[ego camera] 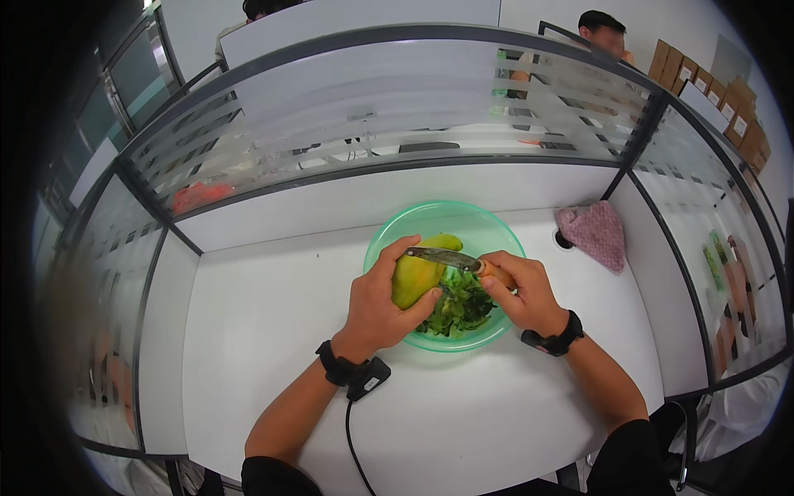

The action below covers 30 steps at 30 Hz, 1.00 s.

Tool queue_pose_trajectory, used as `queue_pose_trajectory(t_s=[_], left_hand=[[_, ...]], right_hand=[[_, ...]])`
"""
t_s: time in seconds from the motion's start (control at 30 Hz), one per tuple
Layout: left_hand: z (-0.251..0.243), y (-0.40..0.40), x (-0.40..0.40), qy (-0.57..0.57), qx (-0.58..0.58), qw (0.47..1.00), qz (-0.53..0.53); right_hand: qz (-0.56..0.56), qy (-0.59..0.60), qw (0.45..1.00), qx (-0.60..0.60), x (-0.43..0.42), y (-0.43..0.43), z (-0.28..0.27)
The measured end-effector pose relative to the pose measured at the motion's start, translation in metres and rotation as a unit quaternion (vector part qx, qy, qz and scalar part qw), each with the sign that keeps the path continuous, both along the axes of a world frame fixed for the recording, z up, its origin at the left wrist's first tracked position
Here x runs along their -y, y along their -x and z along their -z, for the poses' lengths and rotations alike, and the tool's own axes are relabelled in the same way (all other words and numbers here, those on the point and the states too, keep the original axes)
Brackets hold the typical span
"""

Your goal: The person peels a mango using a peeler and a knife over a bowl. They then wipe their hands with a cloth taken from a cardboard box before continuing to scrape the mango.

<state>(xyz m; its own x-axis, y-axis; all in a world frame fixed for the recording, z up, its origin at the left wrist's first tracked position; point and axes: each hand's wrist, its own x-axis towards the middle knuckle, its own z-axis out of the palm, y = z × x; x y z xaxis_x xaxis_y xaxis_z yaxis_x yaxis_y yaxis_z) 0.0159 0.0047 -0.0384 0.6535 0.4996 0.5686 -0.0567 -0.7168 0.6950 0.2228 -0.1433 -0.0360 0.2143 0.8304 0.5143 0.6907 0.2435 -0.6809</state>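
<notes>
My left hand (381,301) grips a large yellow-green fruit (414,282), perhaps a papaya, over a translucent green plastic bowl (504,232). The fruit's narrow end points away from me, and part of its body is hidden by the fingers. In my right hand (527,291) is the orange-brown handle of a peeling knife (446,257). Its dark, stained metal blade lies across the fruit, its tip close to my left fingers. Dark green leafy scraps (459,304) lie in the bowl below; whether they are leaves or peelings I cannot tell.
A pinkish patterned cloth (598,232) lies at the back right, beside a round cable hole (563,239) in the white desk (267,310). Framed glass partitions (384,99) enclose the desk. A black cable (350,428) trails from my left wrist device. People sit beyond the partitions.
</notes>
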Motion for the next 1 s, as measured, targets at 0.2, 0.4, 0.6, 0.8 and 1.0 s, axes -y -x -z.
queue_pose_trajectory(t_s=[0.2, 0.4, 0.6, 0.8, 1.0], left_hand=[[-0.003, 0.001, -0.001, 0.017, -0.038, 0.999, 0.018], [-0.004, 0.004, 0.0, 0.011, -0.044, 0.999, 0.009], [0.003, -0.002, -0.001, 0.008, 0.003, 1.0, 0.008], [0.002, -0.002, -0.005, 0.002, -0.007, 1.0, -0.003], [-0.002, -0.001, 0.001, 0.034, -0.018, 0.999, 0.029]], right_hand=[[0.006, 0.005, 1.0, 0.001, 0.0, 0.003, -0.006], [0.025, 0.007, 1.0, -0.009, 0.0, 0.004, -0.006], [0.005, 0.007, 1.0, -0.011, -0.002, 0.002, -0.001], [0.019, 0.021, 0.999, -0.041, -0.002, 0.003, -0.008], [0.008, 0.013, 1.0, -0.014, -0.002, 0.0, 0.002]])
